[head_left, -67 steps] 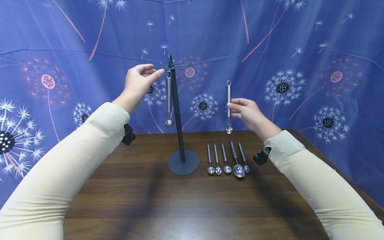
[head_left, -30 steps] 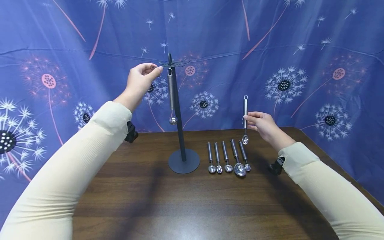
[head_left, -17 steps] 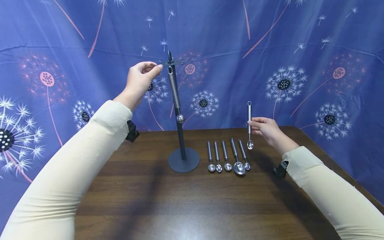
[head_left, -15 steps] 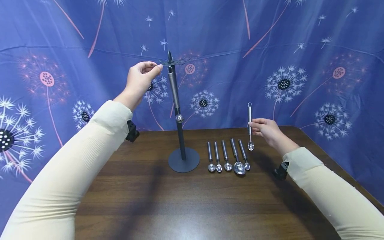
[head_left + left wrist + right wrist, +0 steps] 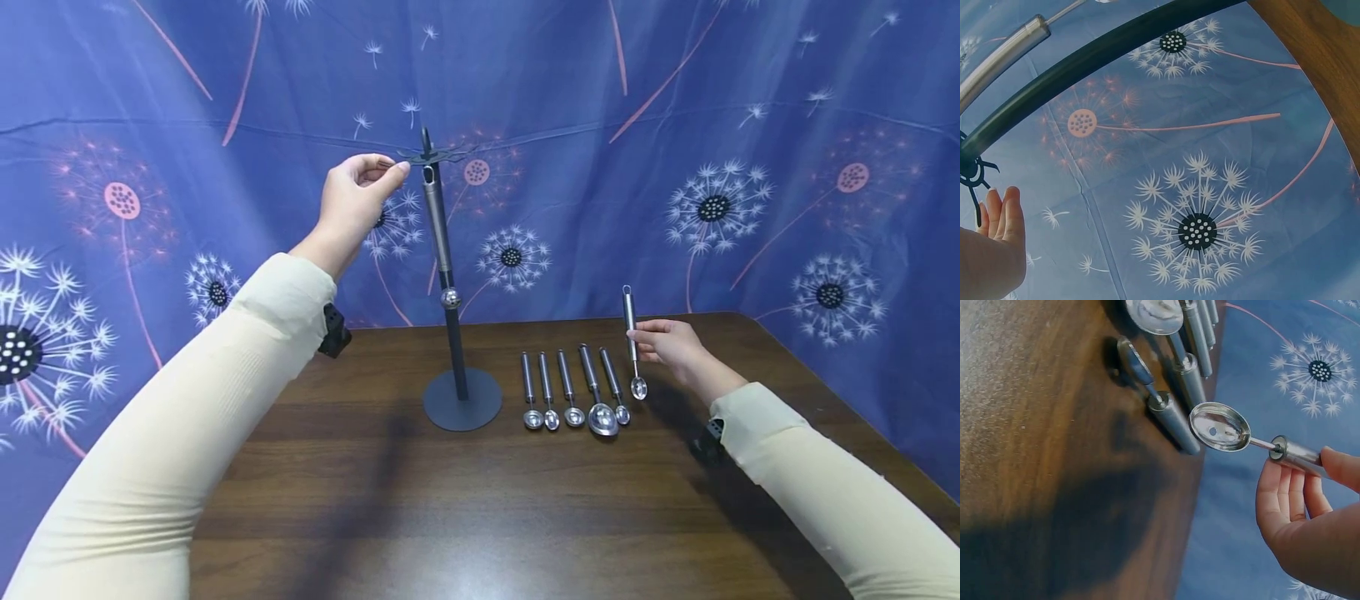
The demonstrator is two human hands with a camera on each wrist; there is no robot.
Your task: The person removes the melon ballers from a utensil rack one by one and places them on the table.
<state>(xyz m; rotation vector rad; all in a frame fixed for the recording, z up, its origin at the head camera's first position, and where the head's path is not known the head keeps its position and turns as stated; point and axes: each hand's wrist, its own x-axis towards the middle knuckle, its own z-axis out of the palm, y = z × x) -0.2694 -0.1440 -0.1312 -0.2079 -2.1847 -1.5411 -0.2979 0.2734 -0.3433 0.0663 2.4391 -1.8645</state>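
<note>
In the head view my left hand (image 5: 351, 200) is up at the top of a dark metal utensil stand (image 5: 454, 350), thumb and fingers pinching the tip of one hook. A steel scoop (image 5: 437, 225) with a round bowl hangs from the stand, in front of its post. My right hand (image 5: 678, 348) pinches the steel handle of a small melon baller (image 5: 628, 308), upright and bowl down, just above the table. The right wrist view shows its oval bowl (image 5: 1219, 427) with a small hole. The left thumb is hidden in the left wrist view.
Several steel scoops lie in a row right of the stand's base, among them a large scoop (image 5: 603, 419) and a small one (image 5: 615, 387) nearest my right hand. They rest on a brown wooden table (image 5: 420, 517). A blue dandelion-print cloth (image 5: 585, 125) hangs behind.
My right hand has carried the melon baller right and down, from beside the stand to low at the row's right end. The hanging scoop has swung across the post. My left hand stays put.
</note>
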